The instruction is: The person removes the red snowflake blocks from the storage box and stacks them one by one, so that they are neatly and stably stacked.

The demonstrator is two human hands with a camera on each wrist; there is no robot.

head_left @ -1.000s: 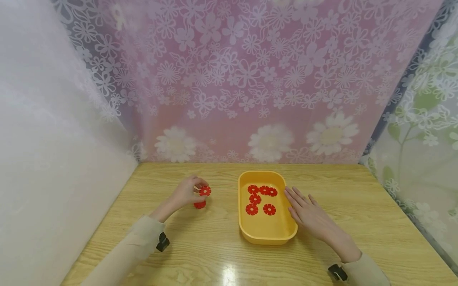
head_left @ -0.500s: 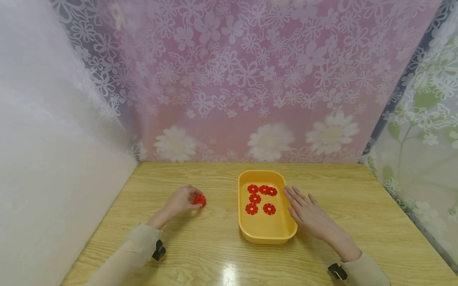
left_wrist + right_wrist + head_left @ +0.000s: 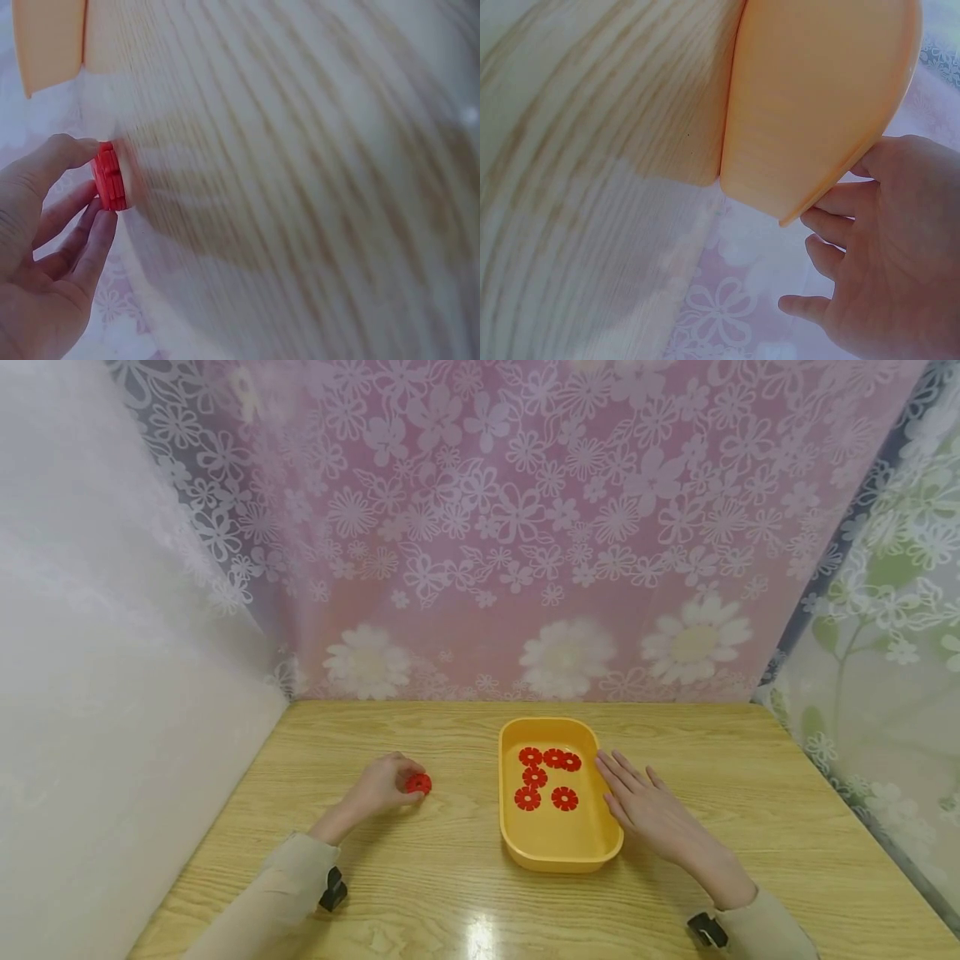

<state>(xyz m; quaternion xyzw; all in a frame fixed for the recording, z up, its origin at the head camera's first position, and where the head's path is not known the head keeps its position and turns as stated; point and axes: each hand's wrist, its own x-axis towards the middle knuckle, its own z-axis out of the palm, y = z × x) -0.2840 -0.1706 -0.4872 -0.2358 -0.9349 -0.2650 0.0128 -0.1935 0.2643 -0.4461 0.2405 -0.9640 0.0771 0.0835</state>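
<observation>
On the table, left of the bin in the head view, sits a short stack of red flower-shaped plastic discs [image 3: 420, 783]. My left hand [image 3: 377, 788] pinches its edges between thumb and fingertips. Seen from the left wrist, the red stack [image 3: 110, 178] has several layers and lies flat on the wood. My right hand [image 3: 658, 814] rests with extended fingers against the right rim of a yellow plastic bin [image 3: 561, 843]. Up close in the right wrist view, the fingers of that hand [image 3: 904, 247] touch the bin's rim [image 3: 832, 187] from outside. Several red discs [image 3: 528, 798] lie in the bin.
The wood-grain table [image 3: 450, 893] reaches back to a pink flower-patterned curtain [image 3: 487, 527]. A white sheet [image 3: 135, 652] bounds the left side, and a leaf-patterned sheet [image 3: 892, 652] hangs on the right. Each wrist carries a small black device [image 3: 333, 888].
My left hand has lowered the red disc it held onto the one on the table; they now form a stack. The right hand and the bin have stayed put.
</observation>
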